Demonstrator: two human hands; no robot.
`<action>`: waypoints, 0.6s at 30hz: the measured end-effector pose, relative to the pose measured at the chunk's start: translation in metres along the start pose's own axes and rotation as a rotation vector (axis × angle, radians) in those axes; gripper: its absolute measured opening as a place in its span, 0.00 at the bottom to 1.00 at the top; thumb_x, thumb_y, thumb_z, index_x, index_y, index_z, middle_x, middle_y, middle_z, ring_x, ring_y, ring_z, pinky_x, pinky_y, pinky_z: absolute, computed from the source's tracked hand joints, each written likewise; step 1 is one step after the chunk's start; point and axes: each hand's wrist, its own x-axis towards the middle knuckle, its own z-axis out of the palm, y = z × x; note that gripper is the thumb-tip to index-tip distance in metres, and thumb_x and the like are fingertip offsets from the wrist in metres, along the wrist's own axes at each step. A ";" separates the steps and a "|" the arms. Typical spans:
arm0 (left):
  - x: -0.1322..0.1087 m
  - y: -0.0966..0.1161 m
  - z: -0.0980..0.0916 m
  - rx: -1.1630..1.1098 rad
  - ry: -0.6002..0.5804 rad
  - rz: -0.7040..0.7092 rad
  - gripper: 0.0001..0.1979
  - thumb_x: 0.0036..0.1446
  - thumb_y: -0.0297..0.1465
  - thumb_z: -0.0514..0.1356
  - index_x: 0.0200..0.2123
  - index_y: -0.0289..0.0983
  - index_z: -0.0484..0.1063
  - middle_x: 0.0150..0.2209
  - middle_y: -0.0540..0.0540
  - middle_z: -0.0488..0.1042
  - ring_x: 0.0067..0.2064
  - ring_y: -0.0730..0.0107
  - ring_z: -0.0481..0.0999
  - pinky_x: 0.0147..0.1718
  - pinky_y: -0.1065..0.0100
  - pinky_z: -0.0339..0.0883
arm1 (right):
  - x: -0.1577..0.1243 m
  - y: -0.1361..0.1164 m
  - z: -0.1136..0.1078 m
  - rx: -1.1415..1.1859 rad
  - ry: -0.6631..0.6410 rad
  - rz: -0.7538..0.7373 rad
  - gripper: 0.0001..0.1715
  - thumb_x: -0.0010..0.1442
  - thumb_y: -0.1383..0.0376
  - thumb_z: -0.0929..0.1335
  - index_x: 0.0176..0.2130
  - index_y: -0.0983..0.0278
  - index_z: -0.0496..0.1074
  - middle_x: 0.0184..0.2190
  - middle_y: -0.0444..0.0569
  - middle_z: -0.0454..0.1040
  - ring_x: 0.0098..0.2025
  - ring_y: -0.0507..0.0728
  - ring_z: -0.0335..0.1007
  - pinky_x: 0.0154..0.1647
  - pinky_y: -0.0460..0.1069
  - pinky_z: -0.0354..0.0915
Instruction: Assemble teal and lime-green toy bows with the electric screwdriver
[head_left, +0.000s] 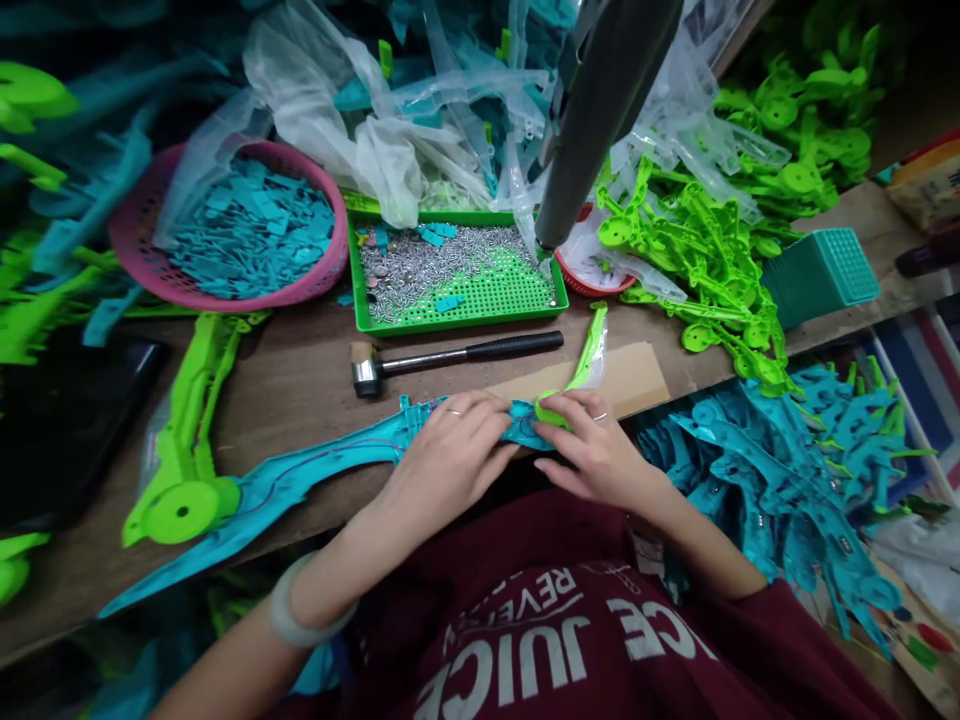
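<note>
Blue frame [300, 472] under both hands [454, 445] [592, 452], grip unclear

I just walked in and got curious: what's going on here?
A person is working on a long blue plastic part. Their left hand lies over it, and their right hand touches a green piece near its right end. A mallet lies untouched between the hands and a green tray of small metal pieces.

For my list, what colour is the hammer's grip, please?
The grip is black, clearest in the head view.
</note>
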 end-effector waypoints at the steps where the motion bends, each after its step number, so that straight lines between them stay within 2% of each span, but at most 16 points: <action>1: -0.004 -0.004 -0.002 -0.008 0.029 -0.037 0.07 0.66 0.32 0.57 0.45 0.35 0.71 0.48 0.38 0.77 0.52 0.53 0.72 0.51 0.52 0.69 | 0.000 -0.002 0.003 -0.037 -0.034 -0.012 0.21 0.65 0.58 0.68 0.52 0.70 0.73 0.55 0.62 0.71 0.58 0.67 0.62 0.58 0.62 0.64; 5: -0.020 -0.017 -0.005 0.047 0.061 -0.138 0.12 0.66 0.34 0.58 0.49 0.34 0.70 0.47 0.38 0.77 0.51 0.51 0.73 0.50 0.51 0.69 | 0.002 -0.007 0.012 -0.126 -0.065 -0.077 0.20 0.66 0.58 0.67 0.50 0.71 0.74 0.54 0.61 0.74 0.57 0.65 0.65 0.60 0.61 0.61; 8: -0.024 -0.018 -0.005 0.040 0.086 -0.124 0.12 0.66 0.32 0.58 0.50 0.34 0.69 0.49 0.37 0.77 0.51 0.52 0.73 0.52 0.51 0.69 | 0.006 -0.005 0.014 -0.118 -0.056 -0.158 0.19 0.67 0.58 0.66 0.48 0.71 0.75 0.48 0.58 0.78 0.56 0.64 0.67 0.60 0.60 0.60; 11: -0.023 -0.017 -0.003 0.059 0.133 -0.093 0.12 0.65 0.30 0.59 0.51 0.33 0.69 0.52 0.36 0.76 0.53 0.52 0.73 0.54 0.51 0.68 | 0.015 -0.002 0.011 -0.067 0.018 -0.190 0.19 0.67 0.57 0.66 0.47 0.70 0.75 0.46 0.57 0.79 0.54 0.64 0.68 0.58 0.59 0.61; 13: -0.022 -0.017 -0.001 0.052 0.116 -0.083 0.14 0.65 0.29 0.59 0.53 0.33 0.68 0.53 0.36 0.76 0.54 0.52 0.73 0.54 0.51 0.69 | 0.025 -0.001 0.010 -0.008 0.043 -0.148 0.23 0.67 0.55 0.66 0.49 0.71 0.73 0.48 0.58 0.78 0.53 0.65 0.68 0.54 0.59 0.63; 16: -0.023 -0.020 0.004 0.019 0.111 -0.056 0.13 0.66 0.28 0.57 0.53 0.33 0.68 0.52 0.37 0.77 0.53 0.55 0.74 0.53 0.53 0.70 | 0.041 0.001 0.013 0.052 -0.035 -0.143 0.27 0.68 0.53 0.65 0.54 0.72 0.70 0.55 0.60 0.75 0.56 0.66 0.66 0.52 0.59 0.65; 18: -0.025 -0.022 0.008 0.011 0.155 -0.041 0.11 0.66 0.26 0.57 0.51 0.34 0.69 0.48 0.39 0.78 0.52 0.57 0.75 0.52 0.55 0.71 | 0.047 0.003 0.017 0.078 -0.076 -0.176 0.25 0.69 0.54 0.63 0.54 0.71 0.70 0.56 0.60 0.74 0.56 0.65 0.66 0.52 0.59 0.66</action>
